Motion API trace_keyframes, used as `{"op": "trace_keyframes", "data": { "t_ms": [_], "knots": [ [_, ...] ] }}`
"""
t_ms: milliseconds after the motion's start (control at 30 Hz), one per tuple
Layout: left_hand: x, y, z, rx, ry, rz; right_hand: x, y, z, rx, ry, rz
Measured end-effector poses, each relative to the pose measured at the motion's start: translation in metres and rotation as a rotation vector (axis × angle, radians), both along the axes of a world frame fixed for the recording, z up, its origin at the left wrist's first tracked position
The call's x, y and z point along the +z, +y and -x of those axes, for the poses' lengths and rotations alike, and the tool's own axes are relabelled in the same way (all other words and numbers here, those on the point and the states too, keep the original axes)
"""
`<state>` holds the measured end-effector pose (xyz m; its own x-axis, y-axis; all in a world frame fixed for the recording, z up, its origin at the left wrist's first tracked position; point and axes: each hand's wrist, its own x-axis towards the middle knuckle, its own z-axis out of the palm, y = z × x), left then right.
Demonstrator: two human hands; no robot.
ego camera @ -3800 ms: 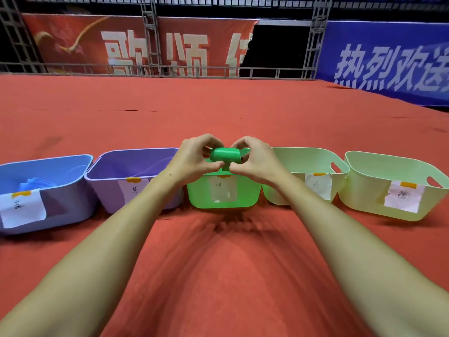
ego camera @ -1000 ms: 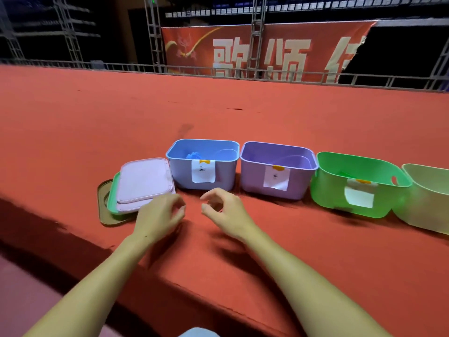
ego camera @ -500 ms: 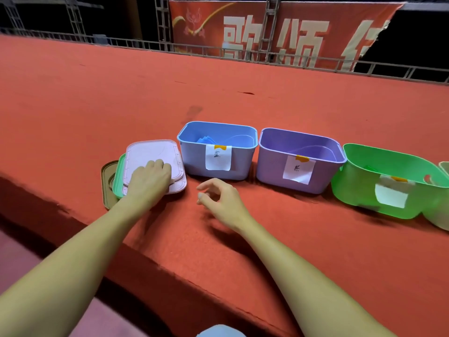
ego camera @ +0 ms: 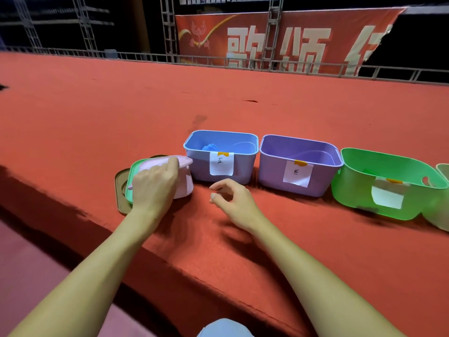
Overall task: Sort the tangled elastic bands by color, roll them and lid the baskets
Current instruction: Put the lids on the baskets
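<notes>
The left hand (ego camera: 155,184) is gripping the pink lid (ego camera: 185,176), with the fingers curled over its far edge. The lid is tilting, its far edge raised toward the blue basket (ego camera: 221,155) and its near edge lying low on the pile. Its long axis is running roughly left to right, along the row of baskets. Under it a green lid (ego camera: 132,175) is lying flat, and beneath that a brown lid (ego camera: 119,190) is showing at the left side of the stack. The stack is sitting on the red table (ego camera: 97,113), just left of the blue basket, near the table's front edge.

The right hand (ego camera: 234,199) is hovering apart from the left one, in front of the blue basket, its fingers loosely curled and holding nothing.

The blue basket is standing open with blue bands (ego camera: 210,147) lying inside at its left end and a white label (ego camera: 221,163) hanging on its front wall. Just beside it to the right, a purple basket (ego camera: 300,164) is standing open, also carrying a label. Further right a green basket (ego camera: 386,183) is standing open with a green roll (ego camera: 370,171) showing inside. The edge of a pale basket (ego camera: 442,210) is peeking in at the far right. The baskets are forming one line running left to right. A red banner (ego camera: 279,40) is hanging behind the table.
</notes>
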<state>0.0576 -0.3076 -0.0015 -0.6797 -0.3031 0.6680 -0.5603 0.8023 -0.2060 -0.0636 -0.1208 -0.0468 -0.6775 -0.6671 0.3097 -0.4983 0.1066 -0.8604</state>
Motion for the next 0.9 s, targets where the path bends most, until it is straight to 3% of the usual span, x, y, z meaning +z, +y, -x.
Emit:
{"op": "trace_keyframes", "data": {
  "t_ms": [133, 233, 433, 600, 733, 900],
  "knots": [
    [0.039, 0.026, -0.023, 0.164, 0.216, 0.102, 0.011, 0.005, 0.0, -0.009, 0.038, 0.012],
    [0.066, 0.043, -0.029, 0.03, 0.486, 0.084, 0.023, 0.009, 0.001, -0.034, 0.076, 0.035],
    [0.113, 0.077, -0.007, -0.323, 0.699, -0.316, 0.045, 0.013, 0.028, -0.112, 0.069, 0.076],
    [0.124, 0.047, 0.047, -0.569, 0.868, -0.716, 0.049, 0.019, 0.064, -0.228, 0.028, 0.115],
    [0.112, -0.008, 0.102, -0.443, 0.866, -0.881, 0.058, 0.02, 0.1, -0.422, 0.108, 0.2],
    [0.084, -0.059, 0.162, -0.249, 0.573, -1.054, 0.082, 0.001, 0.141, -0.53, 0.124, 0.044]
  ]
}}
